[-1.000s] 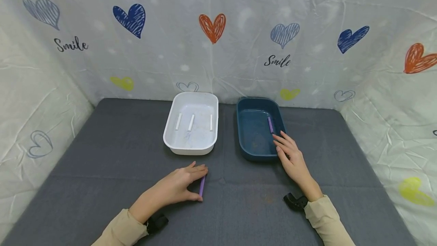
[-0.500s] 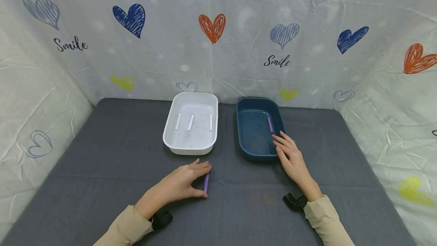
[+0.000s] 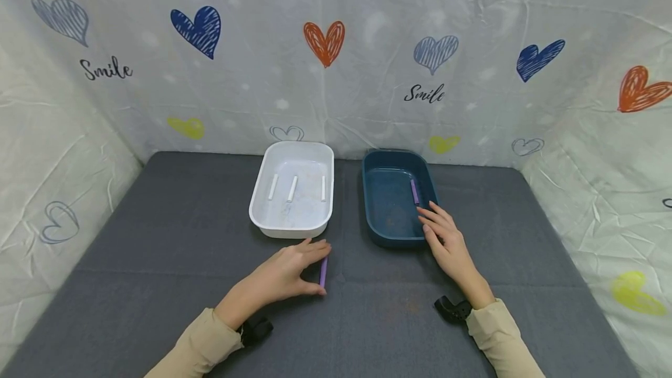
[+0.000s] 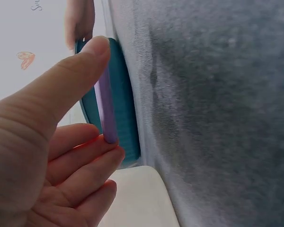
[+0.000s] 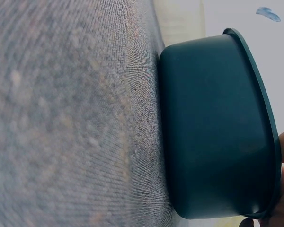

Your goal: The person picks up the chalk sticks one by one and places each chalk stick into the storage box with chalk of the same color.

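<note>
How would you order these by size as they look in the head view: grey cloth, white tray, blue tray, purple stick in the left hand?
1. Grey cloth
2. White tray and blue tray: too alike to rank
3. Purple stick in the left hand

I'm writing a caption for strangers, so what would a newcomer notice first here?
Probably the purple stick, pinched end to end in the left hand, on the near side of the white tray. That tray holds three white sticks, and the right hand touches the dark blue tray to its right. Behind, bold hearts dot the pale backdrop.
</note>
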`<state>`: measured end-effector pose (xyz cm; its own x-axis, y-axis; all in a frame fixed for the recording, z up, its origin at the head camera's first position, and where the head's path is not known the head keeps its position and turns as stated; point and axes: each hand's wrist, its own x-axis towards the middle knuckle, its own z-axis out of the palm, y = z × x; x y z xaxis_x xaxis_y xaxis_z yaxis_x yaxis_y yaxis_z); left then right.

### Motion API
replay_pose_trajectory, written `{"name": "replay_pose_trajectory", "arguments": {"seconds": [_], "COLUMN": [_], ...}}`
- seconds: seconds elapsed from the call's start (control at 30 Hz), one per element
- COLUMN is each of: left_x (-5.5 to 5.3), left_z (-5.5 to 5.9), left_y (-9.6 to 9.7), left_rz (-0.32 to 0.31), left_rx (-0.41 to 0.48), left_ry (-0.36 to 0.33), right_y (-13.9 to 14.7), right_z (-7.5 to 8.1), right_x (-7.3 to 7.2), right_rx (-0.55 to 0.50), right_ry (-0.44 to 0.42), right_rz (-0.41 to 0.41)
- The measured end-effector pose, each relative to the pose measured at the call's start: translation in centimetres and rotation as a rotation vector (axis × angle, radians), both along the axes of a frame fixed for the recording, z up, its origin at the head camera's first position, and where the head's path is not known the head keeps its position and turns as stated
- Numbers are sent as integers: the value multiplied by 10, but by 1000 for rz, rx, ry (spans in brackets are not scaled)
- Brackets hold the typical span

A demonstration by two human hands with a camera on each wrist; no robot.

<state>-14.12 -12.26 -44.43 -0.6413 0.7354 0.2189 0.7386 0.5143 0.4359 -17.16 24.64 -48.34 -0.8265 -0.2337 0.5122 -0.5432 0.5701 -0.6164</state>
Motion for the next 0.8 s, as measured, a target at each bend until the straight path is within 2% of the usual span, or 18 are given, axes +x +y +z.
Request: {"name": "replay_pose_trajectory", "arguments": {"seconds": [0.5, 0.8], "left_x": [-7, -10], "left_z": [15, 25], "left_y": [16, 25], "left_rz": [-16, -10], "left_rx": [10, 12], "left_ry": [74, 78], "right_y": [-1, -1], "right_z": [1, 0], "right_x": [0, 0], "right_rx": [2, -1], "right_ry": [6, 15], "right_rz": [-2, 3]}}
